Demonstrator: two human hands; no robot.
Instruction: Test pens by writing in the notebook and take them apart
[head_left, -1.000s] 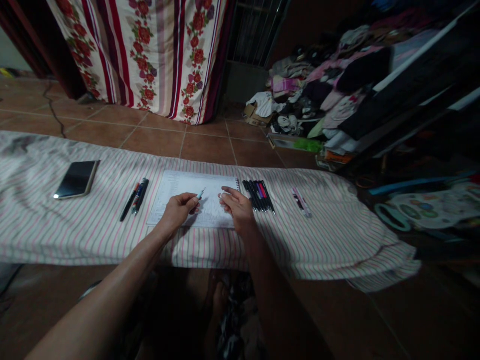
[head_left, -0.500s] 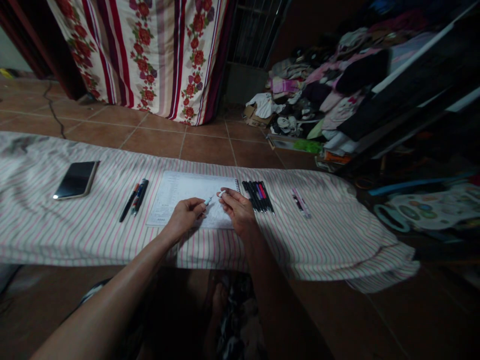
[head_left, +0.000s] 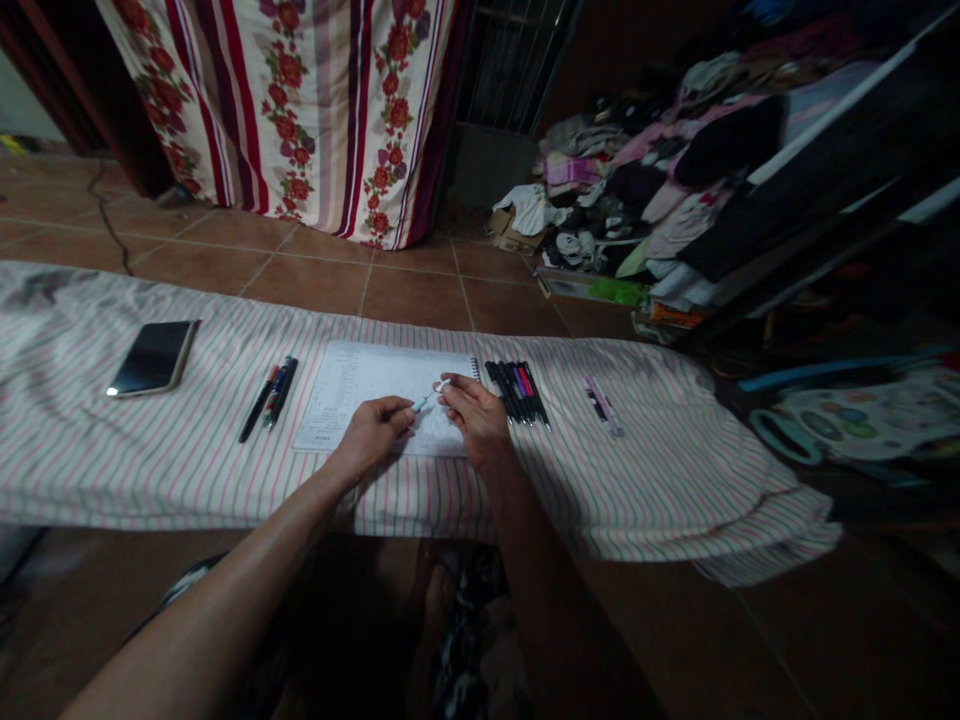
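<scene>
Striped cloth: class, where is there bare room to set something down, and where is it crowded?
Bare striped cloth lies right of the pink pens, between the phone and the three pens, and left of the phone. Crowded: the middle, where left hand and right hand pinch a pen over the notebook, beside the dark pen row.

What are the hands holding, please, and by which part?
Left hand: a pen, by its barrel. Right hand: fingers pinch a small white piece, perhaps the cap.
</scene>
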